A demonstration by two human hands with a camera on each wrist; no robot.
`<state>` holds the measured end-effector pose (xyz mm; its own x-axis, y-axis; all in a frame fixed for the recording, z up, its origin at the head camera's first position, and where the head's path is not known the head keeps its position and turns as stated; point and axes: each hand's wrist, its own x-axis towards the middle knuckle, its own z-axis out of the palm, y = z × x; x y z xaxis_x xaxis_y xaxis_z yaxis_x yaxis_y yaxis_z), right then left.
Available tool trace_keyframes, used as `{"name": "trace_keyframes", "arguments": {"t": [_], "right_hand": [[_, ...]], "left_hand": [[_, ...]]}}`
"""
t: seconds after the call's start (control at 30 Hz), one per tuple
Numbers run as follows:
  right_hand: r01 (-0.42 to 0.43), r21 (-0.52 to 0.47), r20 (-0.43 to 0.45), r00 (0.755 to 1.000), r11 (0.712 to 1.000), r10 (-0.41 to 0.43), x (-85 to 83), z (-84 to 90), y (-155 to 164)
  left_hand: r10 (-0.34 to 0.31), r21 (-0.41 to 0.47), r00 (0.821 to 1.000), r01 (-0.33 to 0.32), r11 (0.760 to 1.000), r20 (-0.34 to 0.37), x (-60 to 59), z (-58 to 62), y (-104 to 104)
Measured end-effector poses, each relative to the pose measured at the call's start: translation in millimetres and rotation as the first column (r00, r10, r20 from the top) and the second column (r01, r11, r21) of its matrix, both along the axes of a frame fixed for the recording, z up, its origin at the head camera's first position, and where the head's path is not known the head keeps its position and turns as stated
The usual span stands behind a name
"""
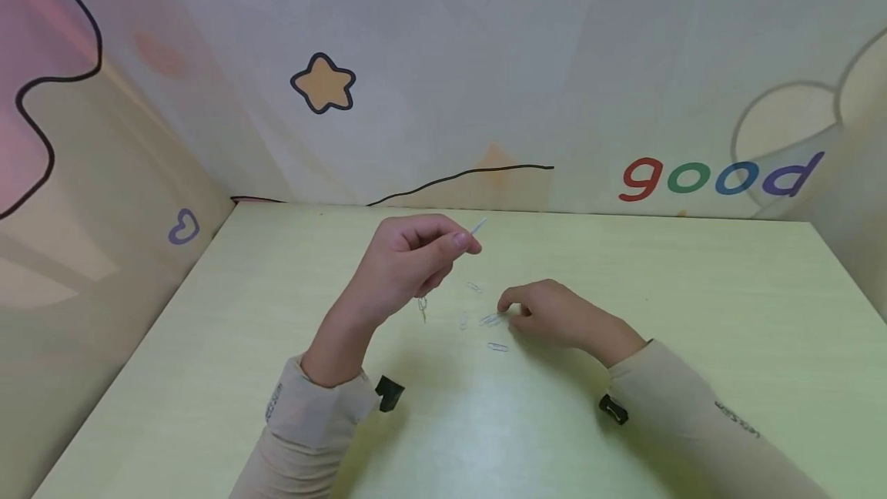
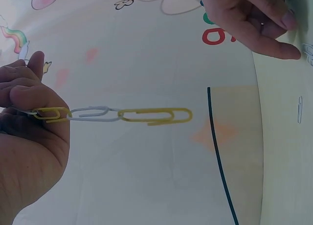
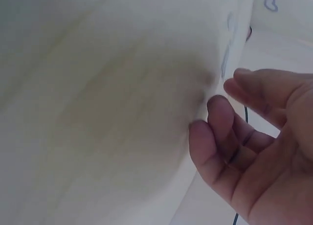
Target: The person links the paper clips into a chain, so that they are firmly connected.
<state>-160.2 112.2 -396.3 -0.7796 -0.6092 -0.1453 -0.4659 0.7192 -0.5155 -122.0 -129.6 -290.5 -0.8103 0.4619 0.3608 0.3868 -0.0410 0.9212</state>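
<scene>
Here the pale green table (image 1: 624, 314) fills the lower half of the head view, backed by a cartoon-printed wall (image 1: 554, 60) bearing a star (image 1: 323, 84) at upper centre and the word "good" (image 1: 721, 177) at right. Two beige sleeves (image 1: 312, 422) enter from the bottom edge, each with a small black clip at the cuff.

The left hand (image 1: 405, 260) is raised above the table, just left of frame centre. Its thumb and fingers pinch one end of a paper-clip chain (image 2: 112, 115). In the left wrist view the chain runs level from the fingertips at left toward mid-frame: a yellow clip held in the pinch, a white clip linked next, and a yellow clip at the free end. In the head view only a short pale tip (image 1: 478, 226) shows beyond the fingertips, and a small dangling piece shows below the hand.

The right hand (image 1: 554, 314) lies low on the table, right of centre, fingers curled downward, with fingertips touching a small cluster of loose paper clips (image 1: 490, 320). Whether a clip is actually pinched cannot be told; the right wrist view shows only loosely bent fingers (image 3: 215, 117) against a blurred surface.

Further single clips lie close by on the table: one above the cluster (image 1: 474, 286), one to its left (image 1: 463, 320), and one below it (image 1: 497, 346).
</scene>
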Motion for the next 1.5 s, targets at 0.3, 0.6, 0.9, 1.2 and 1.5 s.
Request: {"name": "trace_keyframes", "arguments": {"t": [0.3,0.6,0.9,1.2,1.5], "right_hand": [[-0.005,0.131,-0.151,0.988,0.991,0.025,3.8,1.0,-19.8],[0.097,-0.12,-0.008,0.995,0.988,-0.099,11.2,16.1,1.6],[0.243,-0.511,0.12,0.97,0.824,-0.211,34.6,60.1,7.4],[0.224,-0.68,0.032,0.96,0.699,-0.277,53.2,84.9,2.7],[0.109,-0.778,-0.125,0.938,0.619,-0.322,64.8,98.1,-6.8]], "left_hand": [[0.0,0.007,1.0,0.0,1.0,0.002,-0.5,0.0,2.5],[-0.006,-0.015,1.0,0.006,1.0,0.006,-1.4,-0.2,6.3],[0.008,-0.04,1.0,-0.007,0.999,0.025,0.1,-2.9,5.5],[0.016,-0.047,0.999,-0.014,0.999,0.032,2.8,-4.0,9.9],[0.0,-0.034,1.0,0.0,0.999,-0.001,4.7,-3.6,12.7]]}}
